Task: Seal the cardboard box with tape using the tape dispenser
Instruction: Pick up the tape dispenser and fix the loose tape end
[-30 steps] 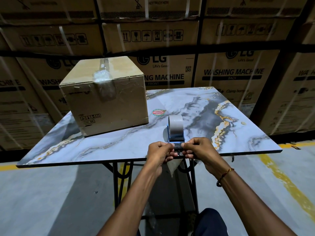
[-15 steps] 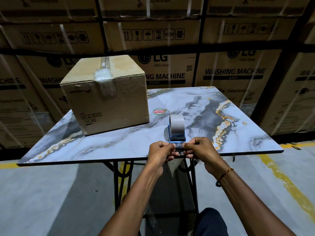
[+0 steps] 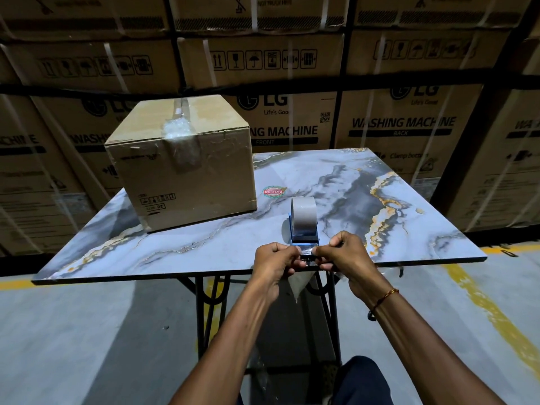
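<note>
A closed brown cardboard box [image 3: 187, 176] stands at the back left of the marble table [image 3: 175, 252], with clear tape running along its top seam and crumpled over its front edge. A blue tape dispenser [image 3: 304, 226] with a pale roll sits at the table's front edge. My left hand [image 3: 274, 261] and my right hand [image 3: 344, 255] pinch the loose end of the tape at the dispenser's mouth from either side. A strip of tape [image 3: 299, 283] hangs down below my fingers, past the table edge.
Stacked washing-machine cartons [image 3: 403, 127] form a wall close behind the table. A round red sticker [image 3: 273, 191] lies on the tabletop beside the box. Black metal table legs [image 3: 210, 311] stand in front of my knee. Yellow floor lines [image 3: 482, 305] run at the right.
Both hands stay pinched on the tape end at the dispenser. The view has shifted only slightly; the box and dispenser have not moved.
</note>
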{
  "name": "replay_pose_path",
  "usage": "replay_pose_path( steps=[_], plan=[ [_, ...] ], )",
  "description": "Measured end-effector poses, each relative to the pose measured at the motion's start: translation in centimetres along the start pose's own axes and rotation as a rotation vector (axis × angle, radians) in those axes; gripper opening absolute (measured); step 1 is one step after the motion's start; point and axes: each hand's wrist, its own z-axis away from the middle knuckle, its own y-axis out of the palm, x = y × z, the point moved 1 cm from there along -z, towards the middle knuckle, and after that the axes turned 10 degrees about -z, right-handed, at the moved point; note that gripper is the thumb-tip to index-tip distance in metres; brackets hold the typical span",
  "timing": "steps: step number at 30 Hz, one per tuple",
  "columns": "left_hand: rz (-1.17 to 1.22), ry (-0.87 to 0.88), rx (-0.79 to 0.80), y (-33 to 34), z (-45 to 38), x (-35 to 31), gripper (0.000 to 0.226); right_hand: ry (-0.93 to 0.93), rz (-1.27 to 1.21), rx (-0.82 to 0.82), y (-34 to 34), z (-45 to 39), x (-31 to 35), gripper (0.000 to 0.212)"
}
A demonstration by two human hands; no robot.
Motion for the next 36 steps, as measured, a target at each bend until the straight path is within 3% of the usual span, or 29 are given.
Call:
replay_pose_path(
  steps=[7, 13, 23, 36],
  plan=[
    [0.033, 0.010, -0.030, -0.4, 0.2, 0.2, 0.032, 0.065, -0.067, 0.031, -0.3, 0.2, 0.4, 0.040],
    [0.049, 0.004, 0.032, -0.9, 0.2, 0.2, 0.027, 0.077, -0.082, 0.030, -0.7, 0.4, 0.2, 0.020],
    [0.004, 0.032, 0.068, -1.3, 0.3, 0.3, 0.024, 0.036, -0.026, 0.037, 0.7, 1.3, -0.3, 0.046],
    [-0.011, 0.026, 0.064, -1.2, 0.2, 0.1, 0.024, 0.069, -0.027, 0.027, 0.4, 0.9, -0.5, 0.043]
  ],
)
